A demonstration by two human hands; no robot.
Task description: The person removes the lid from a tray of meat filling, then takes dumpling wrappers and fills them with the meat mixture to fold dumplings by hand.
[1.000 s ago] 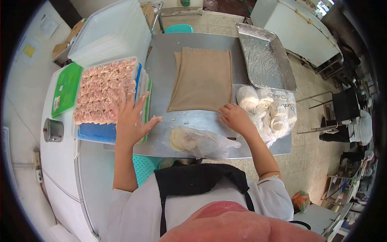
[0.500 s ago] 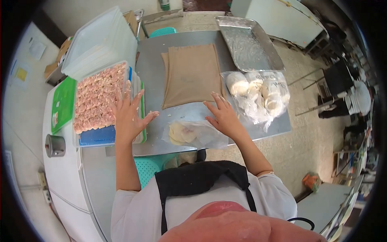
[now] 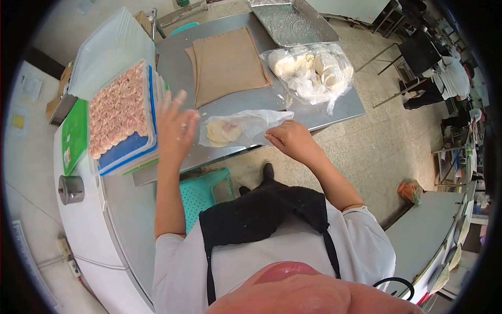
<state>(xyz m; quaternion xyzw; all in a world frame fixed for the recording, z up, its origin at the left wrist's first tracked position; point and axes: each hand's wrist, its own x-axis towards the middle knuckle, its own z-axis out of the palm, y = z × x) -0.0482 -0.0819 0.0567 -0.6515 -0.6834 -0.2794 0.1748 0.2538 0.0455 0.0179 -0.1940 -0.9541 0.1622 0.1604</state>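
Observation:
A clear plastic bag [image 3: 256,121] lies near the front edge of the steel table, with pale flat dough rounds [image 3: 222,132] inside its left part. At the bag's right end my right hand [image 3: 295,141] is closed, its fingertips pinching the plastic edge. My left hand [image 3: 175,128] is raised between the bag and the meat tray, blurred by motion, fingers apart and holding nothing. To its left, rows of pinkish raw meat pieces [image 3: 120,104] fill most of a blue-lined plastic tray [image 3: 128,149].
A folded brown cloth [image 3: 230,65] lies mid-table. Behind the right hand sits a bag of white dough balls [image 3: 314,70], with a metal baking pan [image 3: 295,23] beyond. Stacked clear trays [image 3: 112,49], a green lid [image 3: 76,136] and a metal cup [image 3: 71,189] stand left. A teal stool [image 3: 206,191] is below.
My right hand has come down and closed on the bag's right end, which now stretches out flatter. My left hand has lifted away from the meat tray's edge. The view has shifted.

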